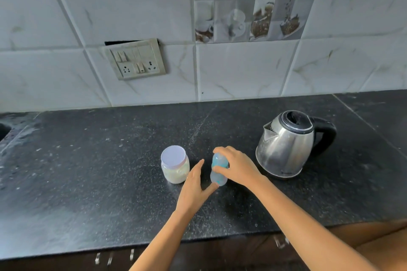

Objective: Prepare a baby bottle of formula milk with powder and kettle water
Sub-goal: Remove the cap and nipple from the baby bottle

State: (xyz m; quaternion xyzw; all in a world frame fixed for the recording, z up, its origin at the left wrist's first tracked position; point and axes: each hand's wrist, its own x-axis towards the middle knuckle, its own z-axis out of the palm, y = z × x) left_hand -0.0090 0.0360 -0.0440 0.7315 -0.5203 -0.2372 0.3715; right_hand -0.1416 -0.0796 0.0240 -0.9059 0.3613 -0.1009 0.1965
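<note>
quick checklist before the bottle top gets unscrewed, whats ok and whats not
1. Right hand gripping the top of the baby bottle: ok.
2. Left hand steadying the bottle's base: not ok, it is open, with only the thumb at the base.
3. Bottle upright on the counter: ok.
4. Powder jar within reach, lid on: ok.
5. Kettle nearby, lid closed: ok.
6. Water in the kettle: cannot tell.
</note>
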